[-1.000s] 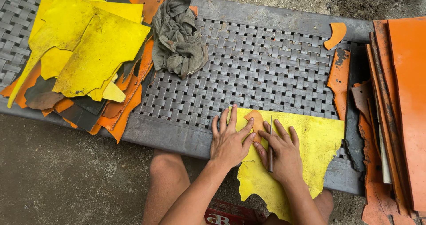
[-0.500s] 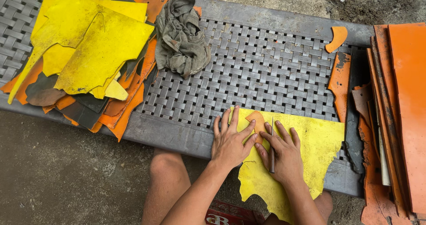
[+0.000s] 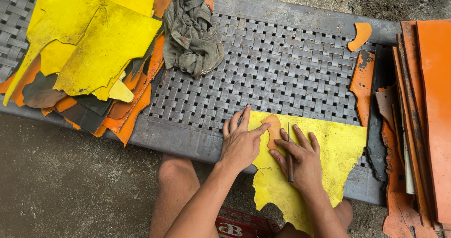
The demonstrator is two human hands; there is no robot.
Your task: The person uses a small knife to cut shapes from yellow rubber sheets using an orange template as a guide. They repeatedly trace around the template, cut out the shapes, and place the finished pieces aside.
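A yellow leather sheet lies on the woven bench, its near edge hanging over the front. The left hand, flat and unclenched, pins a small orange template just right of it; the right hand grips a thin marking tool, pointing away.

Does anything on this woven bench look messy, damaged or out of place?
Mostly tidy. The yellow leather sheet under both hands has ragged, torn-looking edges and hangs off the grey woven bench. A crumpled grey rag lies beside the heap of yellow and orange scraps.
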